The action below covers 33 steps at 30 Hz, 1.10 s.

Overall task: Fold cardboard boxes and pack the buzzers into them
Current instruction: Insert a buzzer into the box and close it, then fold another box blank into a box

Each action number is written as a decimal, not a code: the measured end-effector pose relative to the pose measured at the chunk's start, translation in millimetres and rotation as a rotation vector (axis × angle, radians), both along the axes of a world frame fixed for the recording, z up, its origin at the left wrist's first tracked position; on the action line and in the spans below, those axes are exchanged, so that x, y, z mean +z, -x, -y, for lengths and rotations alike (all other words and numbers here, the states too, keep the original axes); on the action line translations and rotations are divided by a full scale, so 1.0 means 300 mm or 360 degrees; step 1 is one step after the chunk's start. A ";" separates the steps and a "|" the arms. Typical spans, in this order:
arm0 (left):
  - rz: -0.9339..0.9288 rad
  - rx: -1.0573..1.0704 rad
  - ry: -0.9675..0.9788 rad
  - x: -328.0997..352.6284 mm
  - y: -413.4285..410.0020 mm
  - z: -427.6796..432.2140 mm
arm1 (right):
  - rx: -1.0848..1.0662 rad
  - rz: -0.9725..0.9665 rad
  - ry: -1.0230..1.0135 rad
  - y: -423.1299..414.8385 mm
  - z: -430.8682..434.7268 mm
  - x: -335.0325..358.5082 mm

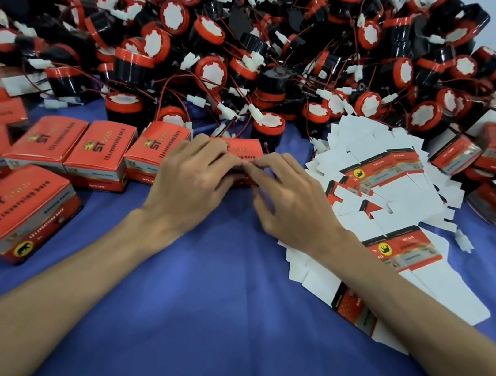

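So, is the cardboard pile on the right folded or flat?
Flat: the cardboard blanks lie spread, flaps out, white insides showing.

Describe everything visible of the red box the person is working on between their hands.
The red box is glossy printed cardboard, red on top with gold lettering and a dark line of text. It stands on the blue cloth, at the right end of a row of closed boxes, just before the buzzer heap. Most is hidden: the left hand curls over its near left side, the right hand pinches its near edge, where the hands meet. Whether its flap is shut cannot be seen.
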<state>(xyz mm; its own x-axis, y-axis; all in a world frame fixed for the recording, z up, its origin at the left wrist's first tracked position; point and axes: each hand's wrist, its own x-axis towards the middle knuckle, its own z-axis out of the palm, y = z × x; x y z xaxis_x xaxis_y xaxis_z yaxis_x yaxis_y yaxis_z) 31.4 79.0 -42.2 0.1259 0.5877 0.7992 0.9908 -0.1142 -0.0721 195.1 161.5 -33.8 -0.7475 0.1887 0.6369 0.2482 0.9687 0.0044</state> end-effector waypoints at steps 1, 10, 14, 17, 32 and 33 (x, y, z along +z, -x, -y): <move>0.0057 -0.0019 0.0030 0.001 0.003 -0.003 | 0.0000 -0.0018 0.0005 0.000 -0.001 0.000; 0.0040 0.0379 0.0472 0.011 -0.010 -0.007 | -0.0198 -0.0228 0.0396 -0.025 -0.061 0.103; 0.0078 0.0414 0.0439 0.018 -0.009 -0.004 | -0.0833 0.0591 0.0454 -0.084 -0.158 0.142; 0.0101 0.0452 0.0397 0.023 -0.006 0.002 | -0.0961 0.1068 0.0670 -0.117 -0.190 0.157; -0.0020 -0.0040 0.0058 0.034 -0.069 0.025 | -0.0585 0.0803 0.0998 -0.092 -0.185 0.126; 0.0039 -0.0152 0.0124 0.030 -0.096 0.029 | -0.0558 0.0736 0.1005 -0.088 -0.183 0.125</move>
<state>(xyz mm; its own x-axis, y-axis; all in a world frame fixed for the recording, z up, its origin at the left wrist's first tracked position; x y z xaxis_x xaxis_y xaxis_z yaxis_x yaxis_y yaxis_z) 60.2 70.2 -33.3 0.1650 0.6343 0.7553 0.9766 -0.2124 -0.0350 221.6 216.3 3.8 -0.7385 0.6740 -0.0199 0.6399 0.6913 -0.3357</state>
